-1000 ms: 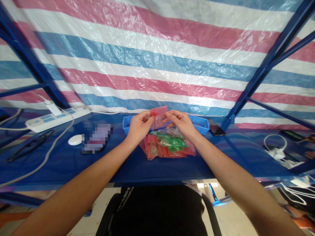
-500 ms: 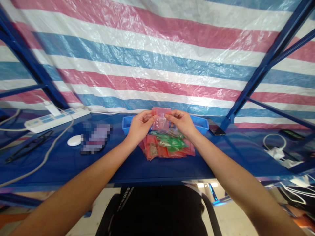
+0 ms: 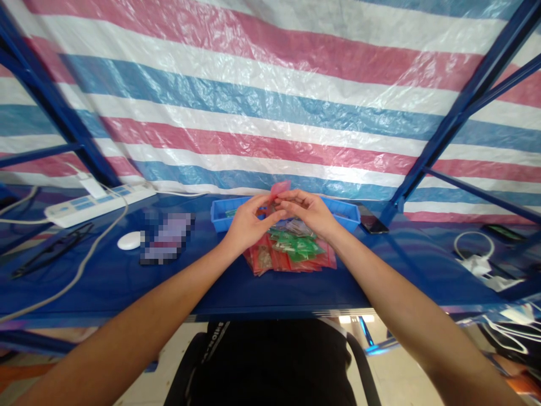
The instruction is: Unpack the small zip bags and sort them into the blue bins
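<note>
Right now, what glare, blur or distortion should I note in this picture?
In the head view: glare whitens patches of the striped sheet; pixel blocks mask a phone-shaped item; the blue post at right leans outward, likely wide-angle stretch; the red bag at the hands is too soft for fine detail.

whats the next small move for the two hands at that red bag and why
Perhaps draw the right hand slightly away from the left hand to spread the red bag flatter: its visible part looks narrow and folded, and the hands are close together around it.
</note>
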### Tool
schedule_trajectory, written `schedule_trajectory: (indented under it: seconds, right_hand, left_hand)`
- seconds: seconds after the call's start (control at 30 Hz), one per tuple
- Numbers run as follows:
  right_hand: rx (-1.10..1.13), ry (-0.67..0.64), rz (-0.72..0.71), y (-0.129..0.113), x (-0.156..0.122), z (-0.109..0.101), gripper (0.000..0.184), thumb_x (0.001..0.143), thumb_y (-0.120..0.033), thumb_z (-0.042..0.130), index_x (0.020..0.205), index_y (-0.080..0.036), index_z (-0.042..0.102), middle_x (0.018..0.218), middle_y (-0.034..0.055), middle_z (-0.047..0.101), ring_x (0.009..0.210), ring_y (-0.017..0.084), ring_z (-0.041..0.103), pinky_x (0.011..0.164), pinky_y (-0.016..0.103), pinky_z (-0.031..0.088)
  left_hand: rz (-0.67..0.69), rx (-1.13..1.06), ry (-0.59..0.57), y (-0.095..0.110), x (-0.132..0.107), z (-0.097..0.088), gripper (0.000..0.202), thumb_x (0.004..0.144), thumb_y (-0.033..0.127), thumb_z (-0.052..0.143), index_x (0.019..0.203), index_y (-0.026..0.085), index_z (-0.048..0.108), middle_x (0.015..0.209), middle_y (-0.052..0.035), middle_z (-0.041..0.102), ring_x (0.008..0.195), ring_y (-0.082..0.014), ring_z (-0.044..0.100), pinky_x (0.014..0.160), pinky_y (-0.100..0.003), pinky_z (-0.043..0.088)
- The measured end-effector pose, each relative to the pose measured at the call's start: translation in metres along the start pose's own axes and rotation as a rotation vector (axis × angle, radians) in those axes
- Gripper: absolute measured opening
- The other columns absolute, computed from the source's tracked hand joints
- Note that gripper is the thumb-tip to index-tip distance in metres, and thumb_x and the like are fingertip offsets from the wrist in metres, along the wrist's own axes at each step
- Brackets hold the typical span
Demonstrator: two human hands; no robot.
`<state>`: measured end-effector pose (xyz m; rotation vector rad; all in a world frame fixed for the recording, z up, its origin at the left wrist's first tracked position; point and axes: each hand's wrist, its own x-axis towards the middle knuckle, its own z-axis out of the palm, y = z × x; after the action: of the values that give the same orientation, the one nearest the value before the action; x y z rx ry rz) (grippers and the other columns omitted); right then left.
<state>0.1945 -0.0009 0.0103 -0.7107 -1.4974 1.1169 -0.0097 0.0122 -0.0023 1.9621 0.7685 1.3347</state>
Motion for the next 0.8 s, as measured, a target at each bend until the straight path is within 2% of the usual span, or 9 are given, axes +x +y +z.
schedule_trajectory:
  seconds: [0.07,0.13,0.27,0.33,0.43,0.53,0.6,0.67,0.8]
  right_hand:
    - [0.024,-0.045,0.017,-0.003,-0.002,0.003,0.046,0.078,-0.059,0.088,0.109,-0.027,0.077,0.116,0.0052,0.079,0.107,0.026,0.075,0.091,0.042,0.065]
    - [0.03,-0.017,0.012,-0.001,-0.001,0.001,0.045,0.08,-0.06,0.085,0.108,-0.026,0.077,0.118,0.0059,0.079,0.108,0.026,0.075,0.089,0.041,0.066]
    - [-0.055,0.176,-0.032,0.008,0.007,-0.012,0.04,0.079,-0.057,0.088,0.1,-0.024,0.077,0.096,0.0048,0.079,0.088,0.023,0.075,0.066,0.032,0.061]
    - [-0.084,0.245,-0.039,0.012,0.01,-0.016,0.043,0.075,-0.055,0.09,0.102,-0.024,0.076,0.093,0.004,0.078,0.082,0.021,0.073,0.06,0.029,0.058]
    - [-0.076,0.165,0.005,0.012,0.01,-0.016,0.05,0.071,-0.053,0.093,0.107,-0.025,0.075,0.102,0.0044,0.079,0.085,0.02,0.071,0.062,0.028,0.058]
    - [-0.082,0.046,0.031,0.011,0.007,-0.013,0.045,0.069,-0.053,0.094,0.096,-0.022,0.074,0.096,0.0034,0.079,0.08,0.018,0.07,0.066,0.029,0.058]
    - [-0.088,0.068,0.016,0.012,0.007,-0.013,0.044,0.068,-0.053,0.094,0.089,-0.022,0.072,0.089,0.0017,0.078,0.073,0.016,0.067,0.065,0.029,0.057]
    - [-0.092,0.118,0.003,0.014,0.008,-0.015,0.044,0.068,-0.054,0.094,0.088,-0.023,0.072,0.088,0.001,0.077,0.069,0.016,0.065,0.062,0.029,0.056]
    - [-0.125,0.162,-0.022,0.016,0.01,-0.022,0.038,0.071,-0.053,0.092,0.091,-0.024,0.076,0.09,0.0015,0.078,0.072,0.018,0.066,0.063,0.03,0.055]
  left_hand:
    - [0.012,0.03,0.013,-0.002,0.001,-0.002,0.038,0.092,0.046,0.078,0.123,0.023,0.079,0.121,-0.0085,0.077,0.111,-0.0287,0.071,0.097,-0.04,0.056]
    - [-0.004,0.016,0.06,-0.006,0.003,-0.005,0.036,0.096,0.047,0.073,0.121,0.022,0.08,0.119,-0.008,0.079,0.11,-0.0283,0.071,0.098,-0.04,0.055]
    - [-0.105,-0.142,0.135,-0.012,0.008,-0.007,0.04,0.091,0.05,0.077,0.113,0.018,0.079,0.11,-0.008,0.081,0.098,-0.0262,0.074,0.09,-0.038,0.057]
    - [-0.143,-0.241,0.143,-0.012,0.009,-0.005,0.042,0.087,0.05,0.081,0.112,0.017,0.078,0.108,-0.0083,0.081,0.098,-0.0256,0.074,0.089,-0.037,0.058]
    - [-0.176,-0.322,0.12,-0.009,0.009,-0.003,0.048,0.083,0.051,0.084,0.115,0.017,0.076,0.108,-0.0085,0.081,0.099,-0.025,0.075,0.086,-0.035,0.06]
    - [-0.196,-0.344,0.091,-0.006,0.008,-0.002,0.055,0.081,0.053,0.086,0.121,0.018,0.074,0.111,-0.0085,0.081,0.096,-0.0236,0.075,0.084,-0.034,0.06]
    - [-0.214,-0.348,0.101,-0.006,0.009,-0.003,0.057,0.079,0.052,0.088,0.123,0.018,0.073,0.111,-0.008,0.081,0.093,-0.0225,0.075,0.084,-0.034,0.06]
    - [-0.225,-0.341,0.12,-0.008,0.01,-0.005,0.057,0.077,0.05,0.09,0.121,0.018,0.073,0.108,-0.0072,0.081,0.092,-0.022,0.075,0.086,-0.035,0.06]
    - [-0.147,-0.234,0.095,-0.017,0.01,-0.008,0.043,0.081,0.046,0.087,0.114,0.018,0.078,0.108,-0.0078,0.08,0.098,-0.0232,0.074,0.093,-0.037,0.058]
